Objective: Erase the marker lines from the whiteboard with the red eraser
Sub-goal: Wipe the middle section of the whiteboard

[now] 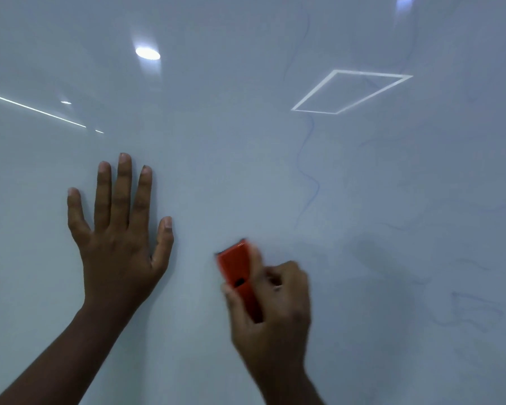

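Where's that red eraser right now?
In the head view, the red eraser is low, just right of centre on the whiteboard, gripped by the right hand, with the flat left hand beside it.

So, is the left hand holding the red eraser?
No, the left hand lies flat and open on the whiteboard, while the right hand grips the red eraser.

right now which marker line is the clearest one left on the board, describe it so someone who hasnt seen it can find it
Start at the whiteboard and find the bright four-sided outline of a reflected ceiling light at upper right. From its lower left corner a thin blue wavy line runs downward, above and to the right of the red eraser. Unlike the faint smudged marks further right, it is one continuous, crisp stroke.
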Action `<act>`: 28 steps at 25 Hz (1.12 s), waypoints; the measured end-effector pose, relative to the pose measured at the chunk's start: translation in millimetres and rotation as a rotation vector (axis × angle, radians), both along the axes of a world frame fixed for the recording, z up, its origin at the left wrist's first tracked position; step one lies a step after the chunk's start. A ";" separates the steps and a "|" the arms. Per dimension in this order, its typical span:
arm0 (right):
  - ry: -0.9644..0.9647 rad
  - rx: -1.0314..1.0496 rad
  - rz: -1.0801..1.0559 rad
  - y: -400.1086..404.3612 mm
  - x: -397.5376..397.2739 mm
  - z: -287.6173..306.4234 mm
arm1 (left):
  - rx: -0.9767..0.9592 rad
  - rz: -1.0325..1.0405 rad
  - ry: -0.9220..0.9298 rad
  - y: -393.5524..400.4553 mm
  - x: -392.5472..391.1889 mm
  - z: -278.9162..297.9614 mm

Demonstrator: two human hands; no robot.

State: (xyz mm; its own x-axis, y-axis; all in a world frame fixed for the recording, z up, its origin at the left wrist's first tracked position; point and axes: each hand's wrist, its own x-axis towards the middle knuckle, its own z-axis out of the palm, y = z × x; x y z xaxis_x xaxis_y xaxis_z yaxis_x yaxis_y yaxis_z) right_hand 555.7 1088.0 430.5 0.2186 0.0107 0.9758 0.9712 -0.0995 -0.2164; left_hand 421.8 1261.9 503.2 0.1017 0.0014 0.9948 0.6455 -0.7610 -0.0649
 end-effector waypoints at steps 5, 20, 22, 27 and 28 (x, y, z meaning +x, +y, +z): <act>-0.157 -0.102 -0.033 13.5 -12.5 41.8 | 0.010 -0.007 0.009 2.5 -3.0 1.8; 0.108 0.427 -0.275 -78.0 163.9 118.6 | 0.124 -0.009 -0.058 -3.3 -1.5 87.4; 0.069 0.423 -0.258 -64.1 147.7 123.9 | 0.096 -0.002 -0.038 0.1 3.8 96.5; -0.251 0.201 -0.128 -6.9 65.4 102.3 | 0.075 0.010 -0.026 2.4 8.5 92.4; -0.302 0.153 -0.111 3.2 50.9 100.4 | 0.075 0.008 -0.024 2.7 7.5 93.4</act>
